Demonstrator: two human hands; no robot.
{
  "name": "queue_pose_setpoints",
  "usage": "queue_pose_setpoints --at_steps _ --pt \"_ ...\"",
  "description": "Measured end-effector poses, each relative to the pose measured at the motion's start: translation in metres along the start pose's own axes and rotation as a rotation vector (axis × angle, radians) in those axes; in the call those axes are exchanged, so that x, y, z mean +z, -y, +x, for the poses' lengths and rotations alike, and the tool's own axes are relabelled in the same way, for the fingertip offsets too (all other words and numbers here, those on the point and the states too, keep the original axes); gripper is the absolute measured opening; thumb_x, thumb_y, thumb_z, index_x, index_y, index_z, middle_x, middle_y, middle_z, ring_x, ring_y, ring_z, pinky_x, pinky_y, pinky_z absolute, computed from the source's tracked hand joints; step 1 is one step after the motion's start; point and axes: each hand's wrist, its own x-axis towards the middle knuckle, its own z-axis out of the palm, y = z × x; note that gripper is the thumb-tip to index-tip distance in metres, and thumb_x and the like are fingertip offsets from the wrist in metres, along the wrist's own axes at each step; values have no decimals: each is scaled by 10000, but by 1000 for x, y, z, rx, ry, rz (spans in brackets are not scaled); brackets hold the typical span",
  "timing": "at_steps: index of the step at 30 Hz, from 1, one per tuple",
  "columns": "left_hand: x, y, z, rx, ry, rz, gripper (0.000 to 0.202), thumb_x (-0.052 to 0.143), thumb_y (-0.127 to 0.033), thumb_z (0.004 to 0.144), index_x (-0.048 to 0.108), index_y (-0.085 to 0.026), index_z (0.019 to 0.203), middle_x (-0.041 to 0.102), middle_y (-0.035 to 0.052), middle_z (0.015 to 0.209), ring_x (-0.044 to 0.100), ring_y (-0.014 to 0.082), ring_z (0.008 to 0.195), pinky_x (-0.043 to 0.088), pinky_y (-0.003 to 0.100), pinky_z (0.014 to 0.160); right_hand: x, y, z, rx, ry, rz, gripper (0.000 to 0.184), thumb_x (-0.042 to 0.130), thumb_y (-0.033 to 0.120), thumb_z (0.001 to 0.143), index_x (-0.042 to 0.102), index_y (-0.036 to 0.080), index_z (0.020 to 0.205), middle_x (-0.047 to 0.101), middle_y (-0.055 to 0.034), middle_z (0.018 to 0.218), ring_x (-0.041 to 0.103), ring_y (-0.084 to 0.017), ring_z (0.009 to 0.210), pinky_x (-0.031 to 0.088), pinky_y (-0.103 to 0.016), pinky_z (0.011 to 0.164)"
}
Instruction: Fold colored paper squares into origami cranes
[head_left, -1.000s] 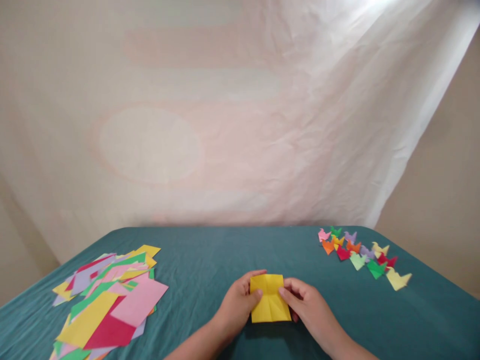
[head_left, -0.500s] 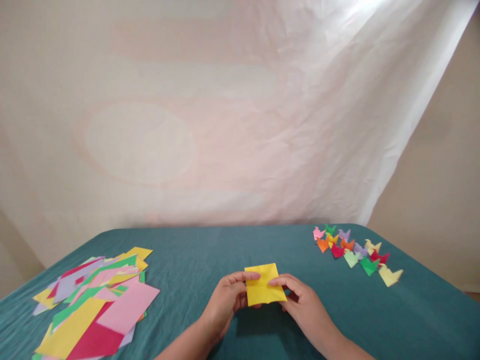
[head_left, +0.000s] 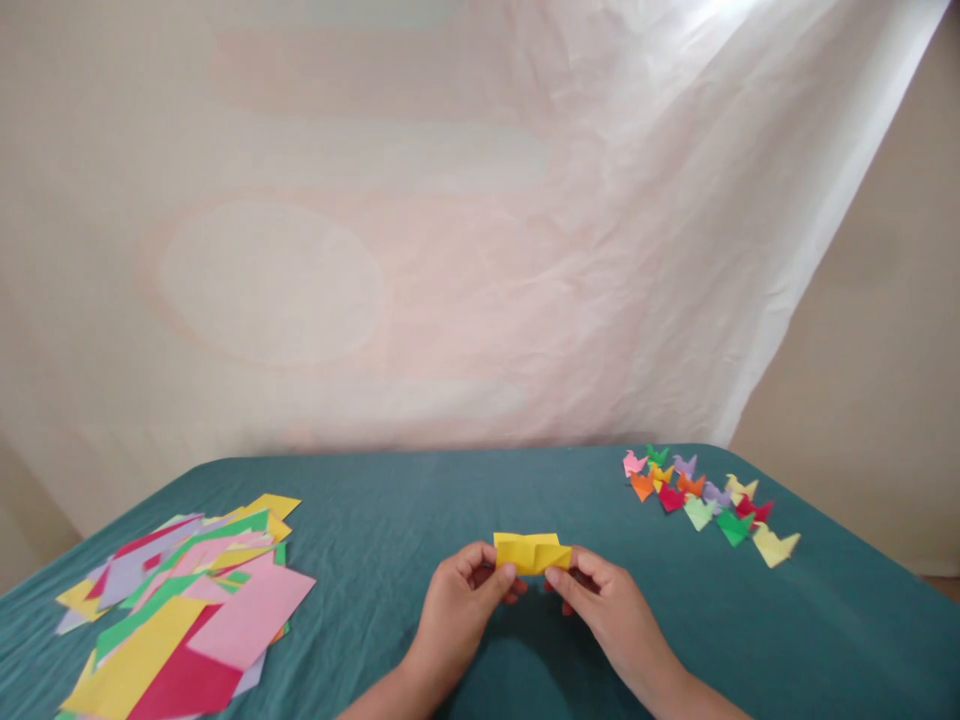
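A small yellow sheet of paper (head_left: 531,553), bent over into a narrow strip with a crease down its middle, is held above the table between both hands. My left hand (head_left: 466,600) pinches its left end, thumb in front and fingers behind. At the lower right of the paper, my right hand (head_left: 606,605) grips in the same way, its thumb tip near the bottom edge. The fingers behind the paper are partly hidden.
On the left of the green-clothed table (head_left: 360,560) lies a loose pile of coloured paper sheets (head_left: 251,610). Several small folded paper birds (head_left: 697,512) stand in rows at the right. A pale sheet (head_left: 450,250) hangs behind the table.
The yellow paper was a flat square facing me; now it is doubled over into a narrow strip. Both thumbs have come round to its front. The view has shifted slightly.
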Motion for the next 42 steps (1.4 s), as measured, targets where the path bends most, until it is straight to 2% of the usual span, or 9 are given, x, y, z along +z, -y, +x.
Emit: queue_pose_setpoints --at_steps 8,11,14,21,30,35,38,40,42 --pt "9 1 0 -2 -76 -75 347 713 -420 687 450 -193 675 687 20 616 668 181 610 491 258 596 10 -2 -1 88 -90 380 336 674 435 739 555 195 942 628 -34 843 583 -166 704 440 -227 550" --pt "12 2 -1 8 -77 -92 359 720 -407 683 427 -199 679 661 -6 598 665 176 588 489 252 580 16 0 -2 151 -3 510 420 703 406 720 557 185 1046 621 -52 917 581 -161 728 421 -214 535" --pt "15 1 -4 20 -17 -82 329 714 -364 699 432 -194 687 659 -3 639 655 162 583 482 242 568 19 2 -2 160 94 443 352 695 419 731 622 134 926 622 -41 769 525 -127 615 371 -206 504" --pt "16 -1 -8 51 61 -51 185 650 -260 763 488 -174 782 665 16 726 630 139 598 478 242 588 19 2 -3 122 76 268 340 676 464 736 625 128 739 562 9 601 409 -93 511 305 -209 478" --pt "5 4 0 -1 -20 -30 195 664 -233 731 492 -160 787 667 21 652 647 160 578 475 246 579 4 -10 2 106 -106 282 297 624 433 795 604 143 739 511 23 605 398 -79 494 304 -206 483" --pt "1 4 2 19 -31 -8 191 649 -244 737 521 -152 845 672 29 697 649 167 608 502 276 622 -5 -8 5 26 -186 253 278 588 430 825 579 187 958 576 -16 793 516 -133 651 391 -209 523" --pt "-1 2 0 40 -14 40 335 640 -243 748 521 -154 1049 676 14 696 652 167 629 498 278 654 -4 -4 6 -66 -57 182 297 649 382 779 578 197 1001 593 -60 997 554 -207 924 461 -248 675" --pt "-3 2 0 58 -36 62 557 645 -239 746 414 -180 1249 678 -13 670 654 168 638 492 280 675 -3 -2 5 -77 22 112 227 638 363 784 609 184 921 614 -61 959 571 -220 924 459 -276 740" --pt "-5 3 1 47 -32 64 613 654 -265 741 396 -169 1288 690 -4 672 656 175 651 485 275 668 -1 -1 3 -56 47 59 189 603 358 807 622 179 864 633 -54 895 593 -216 864 453 -295 761"
